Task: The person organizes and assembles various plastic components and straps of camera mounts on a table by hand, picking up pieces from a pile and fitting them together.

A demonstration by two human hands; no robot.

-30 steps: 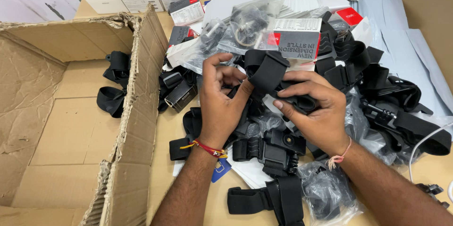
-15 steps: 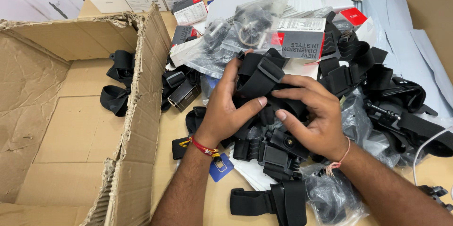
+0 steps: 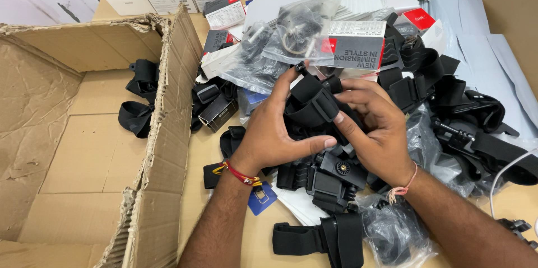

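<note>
Above a heap of black straps on the table (image 3: pixel 224 234), both hands hold one folded strap (image 3: pixel 310 103): left hand (image 3: pixel 272 133) cups it, fingers curled around; right hand (image 3: pixel 376 128) pinches its right side. Left of them stands an open cardboard box (image 3: pixel 162 133).

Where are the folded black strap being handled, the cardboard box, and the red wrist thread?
folded black strap (image 3: pixel 311 104), head view, on its wrapped middle band.
cardboard box (image 3: pixel 171 86), head view, on its torn right wall.
red wrist thread (image 3: pixel 241 174), head view, on the left wrist.
</note>
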